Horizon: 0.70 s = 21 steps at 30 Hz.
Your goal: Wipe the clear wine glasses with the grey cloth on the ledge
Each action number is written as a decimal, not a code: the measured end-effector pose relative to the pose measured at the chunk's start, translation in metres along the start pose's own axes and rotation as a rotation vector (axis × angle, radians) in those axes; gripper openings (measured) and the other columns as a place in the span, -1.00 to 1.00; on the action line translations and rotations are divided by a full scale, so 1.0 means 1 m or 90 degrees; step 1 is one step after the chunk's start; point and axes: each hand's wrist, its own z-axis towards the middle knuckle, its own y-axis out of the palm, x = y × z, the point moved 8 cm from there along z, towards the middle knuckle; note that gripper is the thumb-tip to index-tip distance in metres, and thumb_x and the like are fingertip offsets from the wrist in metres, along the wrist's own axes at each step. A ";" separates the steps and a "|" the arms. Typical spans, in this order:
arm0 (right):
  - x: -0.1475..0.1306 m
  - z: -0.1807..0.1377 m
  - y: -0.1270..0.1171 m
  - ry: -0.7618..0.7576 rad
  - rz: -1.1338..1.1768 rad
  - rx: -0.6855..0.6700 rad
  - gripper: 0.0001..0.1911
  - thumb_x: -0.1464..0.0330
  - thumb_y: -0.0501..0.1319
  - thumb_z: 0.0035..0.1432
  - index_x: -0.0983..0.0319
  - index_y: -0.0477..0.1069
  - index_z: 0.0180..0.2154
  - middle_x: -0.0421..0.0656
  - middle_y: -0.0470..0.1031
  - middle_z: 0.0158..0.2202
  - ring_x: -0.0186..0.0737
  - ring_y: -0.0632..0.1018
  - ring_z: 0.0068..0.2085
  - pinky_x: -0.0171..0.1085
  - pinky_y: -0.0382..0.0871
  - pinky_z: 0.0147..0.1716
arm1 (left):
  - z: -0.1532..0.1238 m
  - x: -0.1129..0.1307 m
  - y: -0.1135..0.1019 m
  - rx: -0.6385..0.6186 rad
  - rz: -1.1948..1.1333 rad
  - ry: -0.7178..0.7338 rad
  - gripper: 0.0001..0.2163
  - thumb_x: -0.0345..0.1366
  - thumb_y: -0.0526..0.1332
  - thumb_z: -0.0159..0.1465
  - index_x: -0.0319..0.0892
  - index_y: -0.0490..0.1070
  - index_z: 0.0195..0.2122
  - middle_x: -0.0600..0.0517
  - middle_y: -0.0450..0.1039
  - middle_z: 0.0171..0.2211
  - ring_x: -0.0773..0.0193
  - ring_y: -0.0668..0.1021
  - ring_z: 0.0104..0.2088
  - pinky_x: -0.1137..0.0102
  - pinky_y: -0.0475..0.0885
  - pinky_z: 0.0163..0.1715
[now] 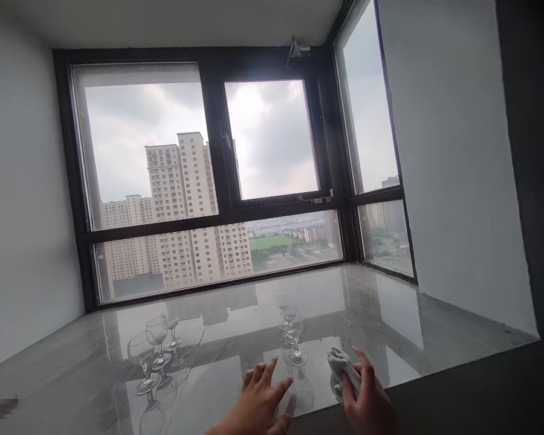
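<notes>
My left hand (265,399) is over the front of the glossy sill with its fingers spread and nothing in them. Just beyond it stands the nearest stemmed glass (295,338) of a row, upright and apart from the fingers. Behind that one are a second glass (289,314) and a third glass (281,297), partly overlapped and faint against the reflections. A crumpled grey-white cloth (340,362) is gripped in my right hand (367,396), to the right of this row. Farther left stand three more stemmed glasses, the closest glass (140,353) partly overlapping the middle glass (157,335).
The polished grey stone sill (226,350) reflects the window and glasses. A dark window frame (222,151) closes off its back, with a latch (317,199) low on one pane. Walls flank both sides. At the lower left, a pixelated patch (0,411) hides something.
</notes>
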 end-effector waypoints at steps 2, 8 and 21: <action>-0.003 0.000 -0.004 -0.008 -0.005 0.025 -0.50 0.07 0.00 0.35 0.17 0.20 0.20 -0.03 0.58 -0.23 -0.02 0.65 -0.29 -0.20 0.50 -0.43 | 0.025 0.023 -0.008 0.015 -0.021 0.024 -0.34 0.04 0.11 0.25 0.17 0.07 0.39 -0.02 -0.20 0.48 -0.27 -0.02 0.40 -0.21 -0.08 0.30; -0.008 0.002 -0.008 -0.027 -0.020 0.031 -0.51 0.10 0.02 0.34 0.18 0.20 0.20 -0.05 0.59 -0.26 -0.03 0.65 -0.32 -0.18 0.51 -0.41 | 0.050 0.034 -0.014 0.030 -0.035 0.032 -0.44 0.10 0.07 0.26 0.17 0.25 0.29 -0.03 0.09 0.39 -0.24 0.07 0.37 -0.21 -0.11 0.30; 0.016 0.001 0.003 0.064 0.004 -0.012 -0.37 -0.01 0.09 0.15 0.15 0.21 0.17 -0.03 0.55 -0.23 0.08 0.63 -0.36 -0.13 0.42 -0.49 | -0.040 -0.158 -0.044 0.075 0.007 -0.232 -0.43 0.04 0.06 0.28 0.05 0.26 0.30 -0.08 0.13 0.38 -0.17 0.13 0.34 -0.08 -0.02 0.30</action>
